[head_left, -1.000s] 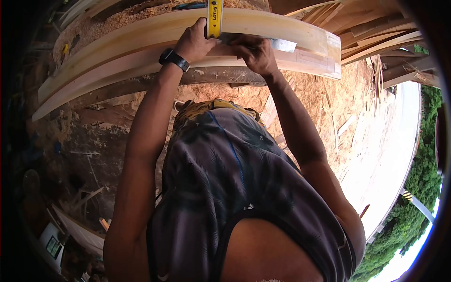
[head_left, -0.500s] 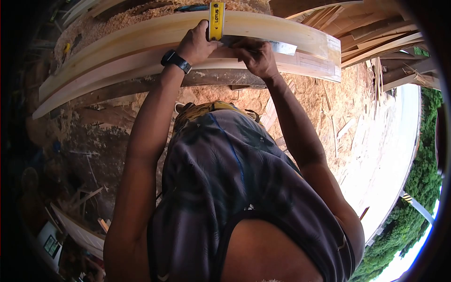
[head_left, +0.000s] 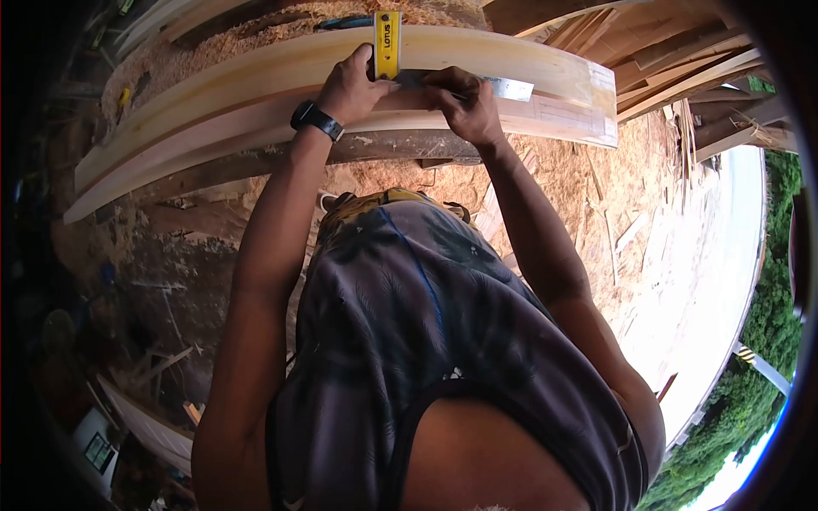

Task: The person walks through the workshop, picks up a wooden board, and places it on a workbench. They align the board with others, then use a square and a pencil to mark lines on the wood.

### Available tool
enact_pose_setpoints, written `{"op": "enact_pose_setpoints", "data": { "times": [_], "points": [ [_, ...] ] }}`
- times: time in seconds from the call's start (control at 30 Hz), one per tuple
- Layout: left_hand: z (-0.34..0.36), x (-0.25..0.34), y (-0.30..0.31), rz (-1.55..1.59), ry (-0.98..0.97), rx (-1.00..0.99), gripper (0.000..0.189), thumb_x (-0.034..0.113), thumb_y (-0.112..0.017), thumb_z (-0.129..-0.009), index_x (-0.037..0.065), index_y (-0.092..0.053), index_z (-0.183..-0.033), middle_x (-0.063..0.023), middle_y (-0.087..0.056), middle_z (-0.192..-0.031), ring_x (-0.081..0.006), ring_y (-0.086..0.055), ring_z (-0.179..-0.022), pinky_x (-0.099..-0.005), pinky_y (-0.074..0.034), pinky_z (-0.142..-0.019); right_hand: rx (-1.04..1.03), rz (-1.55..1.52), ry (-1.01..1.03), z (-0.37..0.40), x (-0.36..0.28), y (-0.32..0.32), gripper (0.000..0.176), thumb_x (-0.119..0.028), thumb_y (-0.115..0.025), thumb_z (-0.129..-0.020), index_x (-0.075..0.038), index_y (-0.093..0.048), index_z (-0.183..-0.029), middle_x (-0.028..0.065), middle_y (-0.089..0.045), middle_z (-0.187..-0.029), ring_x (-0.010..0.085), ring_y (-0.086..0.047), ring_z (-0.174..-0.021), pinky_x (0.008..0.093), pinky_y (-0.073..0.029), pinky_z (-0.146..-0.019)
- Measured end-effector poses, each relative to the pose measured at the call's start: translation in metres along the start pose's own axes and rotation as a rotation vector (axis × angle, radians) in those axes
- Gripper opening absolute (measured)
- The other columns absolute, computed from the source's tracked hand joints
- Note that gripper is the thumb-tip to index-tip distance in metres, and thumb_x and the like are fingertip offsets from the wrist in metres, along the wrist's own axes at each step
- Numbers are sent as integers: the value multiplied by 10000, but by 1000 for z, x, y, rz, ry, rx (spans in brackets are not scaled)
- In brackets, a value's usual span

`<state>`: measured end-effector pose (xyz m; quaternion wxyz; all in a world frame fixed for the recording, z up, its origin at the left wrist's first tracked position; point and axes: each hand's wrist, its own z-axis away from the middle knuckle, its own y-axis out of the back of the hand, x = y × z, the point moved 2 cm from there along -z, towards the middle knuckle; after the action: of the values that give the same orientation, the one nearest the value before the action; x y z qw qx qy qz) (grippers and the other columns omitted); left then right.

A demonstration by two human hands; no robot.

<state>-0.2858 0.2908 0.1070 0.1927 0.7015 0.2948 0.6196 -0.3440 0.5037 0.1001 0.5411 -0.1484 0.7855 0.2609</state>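
A try square with a yellow handle (head_left: 387,47) marked LOTUS lies across a long pale wooden plank (head_left: 520,55). Its steel blade (head_left: 511,88) runs to the right along the plank's near side. My left hand (head_left: 349,89), wearing a black watch, is closed on the square beside the handle, thumb and fingers against it. Over the blade, my right hand (head_left: 467,106) has its fingers pinched together; whatever is between them is hidden. A second plank (head_left: 558,119) lies along the near side of the first.
Beneath the planks runs a dark timber (head_left: 383,146). Shavings (head_left: 545,192) cover the ground. Stacked offcuts (head_left: 694,51) stand at the upper right, with loose strips (head_left: 613,238) below. A blue-handled tool (head_left: 345,19) lies behind the plank.
The view has shifted slightly. Both hands and the try square stay in nearly the same place on the planks.
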Motion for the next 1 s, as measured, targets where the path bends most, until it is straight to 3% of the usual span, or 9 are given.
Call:
{"op": "enact_pose_setpoints", "data": {
  "times": [0.23,0.3,0.43,0.6,0.9,1.0],
  "points": [
    [-1,1,1,-24,-35,14,391,186,-810,-811,19,-562,-1063,-146,-726,-919,-250,-721,-849,-365,-543,-734,-47,23,-48,-2,-11,1,139,-52,-648,-837,17,-728,-927,141,-740,-860,209,-729,-810,312,-587,-766],
    [-1,4,2,-49,8,-19,392,190,-811,-808,21,-565,-1063,-149,-725,-910,-249,-721,-842,-365,-542,-724,-85,21,77,-3,-10,-3,152,-41,-637,-885,39,-714,-990,103,-714,-811,148,-677,-691,286,-559,-659],
    [-1,9,2,-23,38,-18,389,183,-806,-811,17,-562,-1066,-160,-721,-870,-254,-718,-783,-362,-534,-689,-95,87,113,-5,-10,-4,155,-46,-633,-874,19,-725,-981,110,-708,-791,155,-676,-661,294,-556,-634],
    [0,5,2,-30,16,-8,395,171,-804,-812,12,-549,-1068,-156,-721,-842,-249,-716,-749,-353,-528,-670,-83,197,257,-6,-13,-5,191,-55,-625,-827,-27,-744,-974,108,-702,-784,185,-682,-653,315,-559,-653],
    [-1,0,0,10,2,3,378,149,-793,-823,9,-546,-1073,-156,-729,-864,-243,-725,-782,-350,-542,-699,-132,249,239,-7,-19,-5,249,-27,-625,-769,-73,-750,-979,89,-723,-915,261,-700,-807,360,-564,-768],
    [-1,3,1,24,80,-27,359,126,-791,-802,-9,-582,-1060,-183,-727,-921,-296,-726,-854,-381,-559,-735,-144,270,275,-7,-13,-5,254,-34,-631,-754,-82,-750,-973,80,-725,-952,269,-699,-827,362,-564,-781]
  ]
}}
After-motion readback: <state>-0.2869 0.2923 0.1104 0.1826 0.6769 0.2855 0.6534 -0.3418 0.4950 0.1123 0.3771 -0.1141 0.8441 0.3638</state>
